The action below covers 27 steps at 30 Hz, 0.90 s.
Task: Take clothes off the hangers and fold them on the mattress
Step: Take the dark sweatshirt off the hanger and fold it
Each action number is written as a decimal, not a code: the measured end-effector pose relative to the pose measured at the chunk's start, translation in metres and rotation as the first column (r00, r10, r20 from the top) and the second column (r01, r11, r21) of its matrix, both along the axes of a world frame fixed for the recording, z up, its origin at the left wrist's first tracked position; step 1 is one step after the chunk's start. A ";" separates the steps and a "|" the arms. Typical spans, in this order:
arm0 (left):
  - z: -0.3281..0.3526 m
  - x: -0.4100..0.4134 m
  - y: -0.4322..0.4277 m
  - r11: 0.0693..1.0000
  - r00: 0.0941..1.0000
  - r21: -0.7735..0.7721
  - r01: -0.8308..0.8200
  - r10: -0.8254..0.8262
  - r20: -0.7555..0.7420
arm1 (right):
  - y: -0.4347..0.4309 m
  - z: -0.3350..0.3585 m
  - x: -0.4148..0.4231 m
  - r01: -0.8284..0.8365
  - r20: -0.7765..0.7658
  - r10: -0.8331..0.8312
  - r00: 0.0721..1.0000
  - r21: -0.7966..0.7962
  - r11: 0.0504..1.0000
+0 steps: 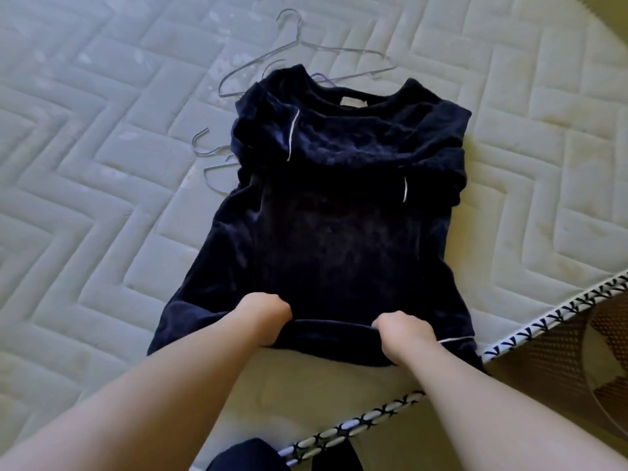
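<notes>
Both of your hands are gripping the bottom edge of the dark blue top [333,239]. Your left hand [263,314] and your right hand [404,334] are sitting near each other, not touching, with fingers curled into the cloth. The top is lying flat on the mattress [85,164], with its neck pointing away from you and its sleeves lying folded in over the chest. Its bottom edge is sitting close to the mattress edge in front of you.

The cloth is looking soft, fuzzy and floppy, and I am guessing it is light. It is not going to break or slip, but it is likely going to sag and bunch if you are lifting it from one spot only. Holding the bottom edge with your hands spread wider is probably going to keep the fold neat when you are bringing it up to the neck.

Some bare wire hangers [306,52] are lying on the mattress past the neck, and more are peeking out beside the top's left side. A brown mesh basket [560,351] is standing beside the mattress on your right. I cannot tell what is in it.
</notes>
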<state>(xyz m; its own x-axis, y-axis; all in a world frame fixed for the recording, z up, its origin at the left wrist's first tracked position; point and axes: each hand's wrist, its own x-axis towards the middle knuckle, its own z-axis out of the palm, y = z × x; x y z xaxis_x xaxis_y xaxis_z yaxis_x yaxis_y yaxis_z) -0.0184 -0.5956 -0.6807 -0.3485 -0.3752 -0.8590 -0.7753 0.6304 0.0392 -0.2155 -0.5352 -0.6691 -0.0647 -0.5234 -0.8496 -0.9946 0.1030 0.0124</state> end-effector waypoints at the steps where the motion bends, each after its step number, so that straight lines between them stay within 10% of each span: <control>1: 0.005 0.000 0.001 0.996 1.000 0.094 0.000 -0.002 0.022 | 0.002 0.006 -0.002 0.013 0.033 -0.017 0.999 0.106 0.994; 4: 0.020 0.002 0.007 0.947 0.991 0.317 -0.050 0.007 0.136 | 0.009 0.022 -0.007 -0.073 0.118 0.029 0.993 0.389 0.918; 8: 0.054 -0.001 -0.011 0.968 0.982 0.241 -0.064 0.018 0.189 | 0.004 0.046 -0.019 -0.176 0.079 0.157 0.984 0.477 0.861; 15: 0.118 -0.032 -0.086 0.979 0.997 -0.193 -0.070 0.076 0.021 | -0.053 0.079 -0.060 0.140 -0.076 -0.144 0.987 -0.056 0.989; 23: 0.169 -0.078 -0.174 0.794 0.998 -0.607 -0.019 -0.019 -0.056 | -0.122 0.134 -0.109 -0.103 -0.392 -0.166 0.905 -0.579 0.809; 27: 0.169 -0.094 -0.217 0.659 0.985 -0.740 -0.131 -0.001 -0.175 | -0.161 0.133 -0.123 0.106 -0.300 -0.399 0.866 -0.671 0.733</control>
<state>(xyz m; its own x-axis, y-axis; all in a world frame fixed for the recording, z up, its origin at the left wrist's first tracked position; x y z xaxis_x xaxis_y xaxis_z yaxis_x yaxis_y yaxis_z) -0.1125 -0.8122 -0.5116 -0.3940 -0.8927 -0.2190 -0.8411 0.4462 -0.3057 -0.3388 -0.6959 -0.5365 -0.5261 -0.8254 -0.2049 -0.8448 0.4795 0.2375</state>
